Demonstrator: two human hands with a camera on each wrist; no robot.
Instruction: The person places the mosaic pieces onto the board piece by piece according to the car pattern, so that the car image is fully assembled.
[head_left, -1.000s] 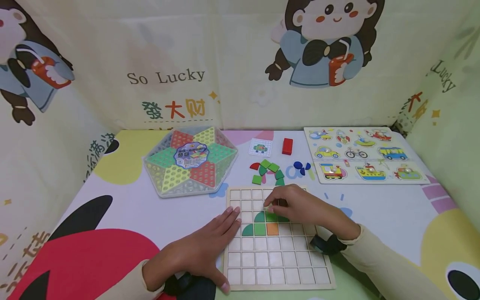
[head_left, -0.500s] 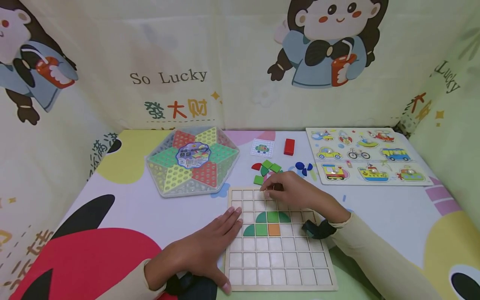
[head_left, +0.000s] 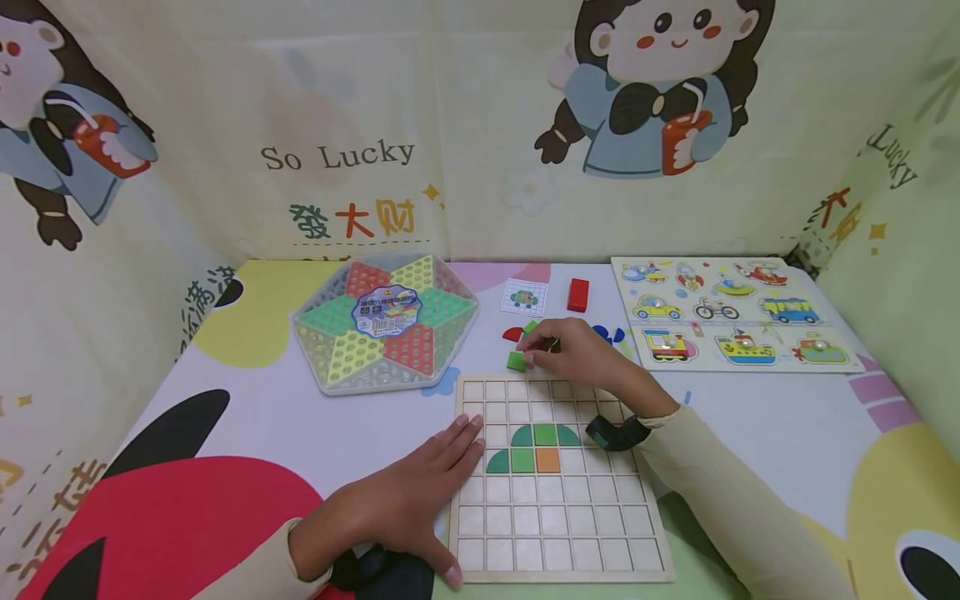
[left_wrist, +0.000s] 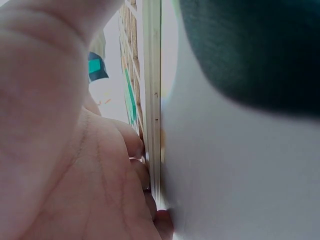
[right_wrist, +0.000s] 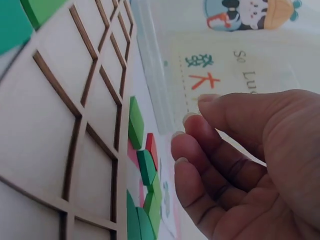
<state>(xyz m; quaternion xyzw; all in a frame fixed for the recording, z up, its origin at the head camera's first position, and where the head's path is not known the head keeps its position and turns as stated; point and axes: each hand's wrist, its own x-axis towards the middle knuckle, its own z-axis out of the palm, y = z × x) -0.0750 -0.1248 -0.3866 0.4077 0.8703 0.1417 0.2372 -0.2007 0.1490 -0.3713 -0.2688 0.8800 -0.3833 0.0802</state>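
My left hand (head_left: 408,483) lies with fingers straight along the left edge of a wooden grid board (head_left: 566,575), thumb at its near corner. The board holds several flat pieces: dark green quarter circles (head_left: 522,435), light green squares (head_left: 522,460) and one orange square (head_left: 548,460). My right hand (head_left: 577,354) hovers past the board's far edge, over loose green pieces, partly hiding them. Its fingertips are right at a loose green square (head_left: 516,361). In the right wrist view the fingers (right_wrist: 192,155) are loosely bent, thumb apart, nothing between them.
A red half-round piece (head_left: 512,333), dark blue pieces (head_left: 618,335), a pattern card (head_left: 523,296) and a red block (head_left: 578,295) lie farther back. A hexagonal star game box (head_left: 386,325) stands left, a picture puzzle board (head_left: 735,312) right. A printed cloth wall (head_left: 480,125) rises behind.
My right hand has lifted off the board and moved away to the loose pieces beyond its far edge, uncovering the green quarter circle in the upper row. My left hand has stayed put.
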